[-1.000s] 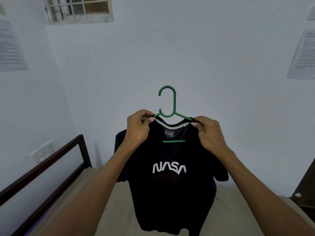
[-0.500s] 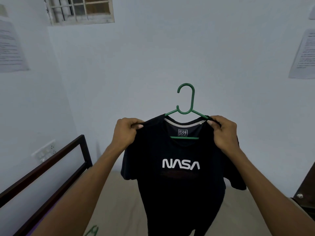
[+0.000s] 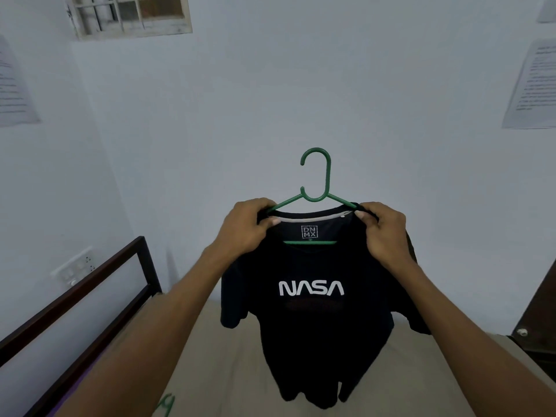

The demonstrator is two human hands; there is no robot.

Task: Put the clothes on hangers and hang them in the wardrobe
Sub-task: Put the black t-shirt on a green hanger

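Because the black NASA T-shirt [image 3: 311, 314] already hangs on the green hanger [image 3: 316, 188], the head view shows a job of settling rather than lifting. The left hand [image 3: 245, 228] pinches the shirt's left shoulder against the hanger arm, fingers [image 3: 272, 221] curled round cloth and plastic together; the right hand [image 3: 383, 233] does the same at the right shoulder. Both are raised in front of the pale wall [image 3: 301, 85], above the bed [image 3: 216, 356], with the hook standing upright and free between them.

The shirt looks light and limp, its hem and sleeves drooping and likely to slide off a smooth hanger arm if the hanger tips. The hanger looks thin, stiff and light, probably a little springy. The safest hold for carrying would be the neck just under the hook, once both shoulders sit evenly; holding by the cloth alone risks dragging the collar off.

As for containers, no wardrobe can be made out. A dark panel [image 3: 538, 311] with a small knob at the right edge may be part of one, but I cannot tell, and nothing of its inside shows. A second green hanger [image 3: 165, 406] lies on the bed at the lower edge.
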